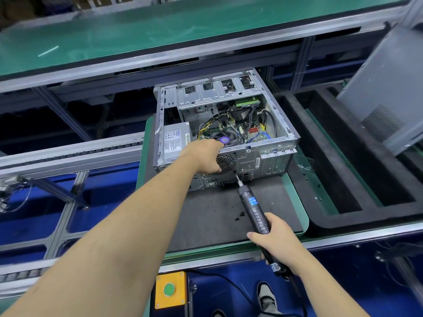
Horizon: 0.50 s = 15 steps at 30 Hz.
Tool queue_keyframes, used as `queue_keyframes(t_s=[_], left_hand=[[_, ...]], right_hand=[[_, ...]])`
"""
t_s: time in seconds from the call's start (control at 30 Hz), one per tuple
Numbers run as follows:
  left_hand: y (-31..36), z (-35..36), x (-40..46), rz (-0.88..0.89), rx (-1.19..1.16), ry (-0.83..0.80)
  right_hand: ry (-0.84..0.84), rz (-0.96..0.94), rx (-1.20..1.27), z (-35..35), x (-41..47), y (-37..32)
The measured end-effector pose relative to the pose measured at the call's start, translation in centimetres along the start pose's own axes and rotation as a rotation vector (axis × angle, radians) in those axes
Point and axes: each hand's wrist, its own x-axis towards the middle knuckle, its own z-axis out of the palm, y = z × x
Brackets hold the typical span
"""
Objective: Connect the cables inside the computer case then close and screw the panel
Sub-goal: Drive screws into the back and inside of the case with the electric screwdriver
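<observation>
Left hand (207, 156) grips the rear top edge of the open grey steel computer case (225, 131), bracing it on the dark mat of the bench (212, 213). Right hand (274, 239) wraps the black electric screwdriver (254, 209), bit at the case's back plate. Grey vented side panel (386, 88) leans well apart at right, not fitted. Cables inside look routed; can't confirm all seated. I judge next: fit panel, then drive loose black screws (239, 216).
</observation>
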Motion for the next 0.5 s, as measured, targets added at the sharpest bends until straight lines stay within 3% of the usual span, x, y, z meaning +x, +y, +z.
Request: queue_keyframes(t_s=[0.5], left_hand=[[0.03, -0.09, -0.11, 0.012, -0.002, 0.007]], right_hand=[[-0.033, 0.002, 0.101, 0.34, 0.07, -0.02]])
